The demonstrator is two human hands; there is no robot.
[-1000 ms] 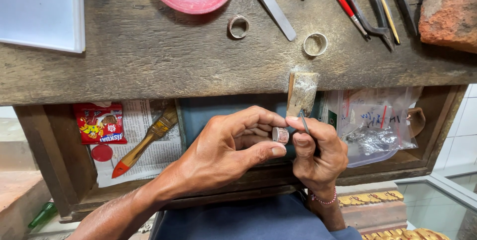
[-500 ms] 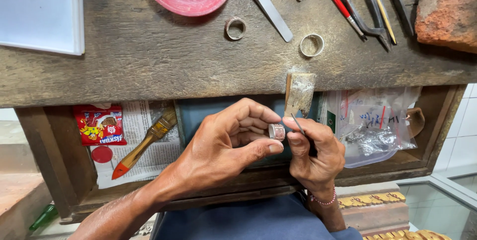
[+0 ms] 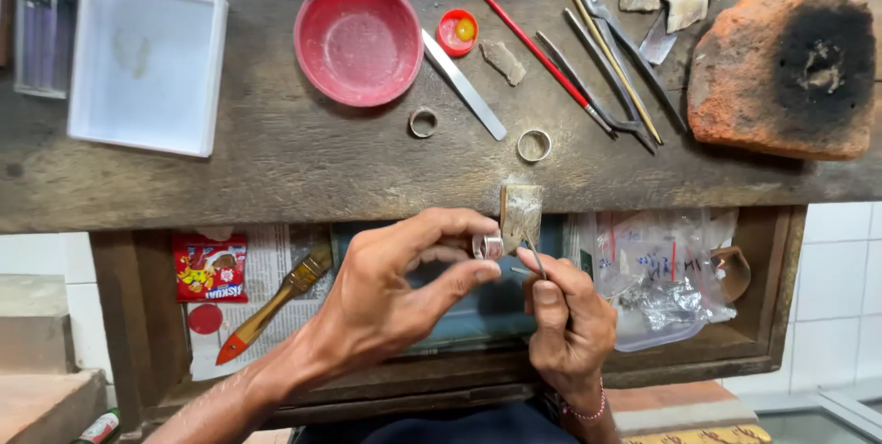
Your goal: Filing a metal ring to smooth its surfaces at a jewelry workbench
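A worn, dark-grained wooden desk [image 3: 276, 168] fills the top of the view, its front edge chipped and scuffed. Directly under that desk hangs an open wooden drawer [image 3: 138, 315], lined with a sheet of printed newspaper [image 3: 266, 265]. To the left of the drawer, white glazed wall tiles [image 3: 41, 256] show below the desk, and lower down sits a reddish-brown stone step [image 3: 46, 403]. To the right of the drawer, more white tiles [image 3: 841, 297] run down to a pale tiled floor [image 3: 808, 421]. Just below the drawer's right end there's a strip of gold-patterned trim [image 3: 707, 435]. Light falls soft and even across the desk, with no hard shadows.
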